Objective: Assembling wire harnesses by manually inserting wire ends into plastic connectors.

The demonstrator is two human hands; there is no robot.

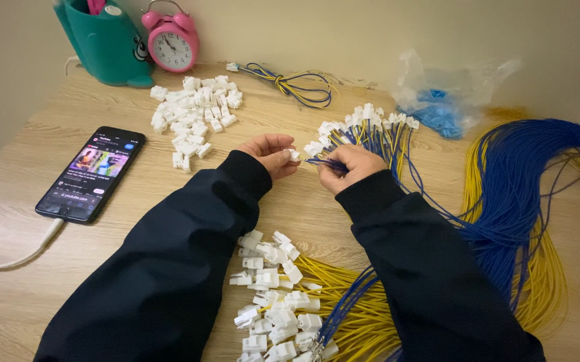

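At the middle of the wooden worktop (48, 295), a small white connector (294, 155) is pinched between thumb and fingertips of the left hand (273, 154), the fingers curled closed around it so that its open end is turned toward the other hand. The right hand (347, 167) is closed on a few thin blue wire ends (320, 161), held level and aimed at the connector — the two are just touching or all but touching; which cannot be told. Both hands are kept raised slightly above the surface, apparently so that the fine parts can be lined up close under the eyes. Loose white housings (193, 114) are heaped within reach of the left hand, and a fanned row of already fitted connectors (360, 124) on blue and yellow leads lies just beyond the right hand. A second batch of fitted connectors (273, 295) is laid near the body, between the dark sleeves. The long wire bundle (525, 201) is looped off to the right, seemingly to keep its slack clear of the hands. A phone (92, 173) with a lit screen rests on the left, on a white cable; a pink alarm clock (171, 41), a teal holder (105, 40), a tied wire coil (297, 84) and a clear bag (447, 97) of blue parts stand along the wall.
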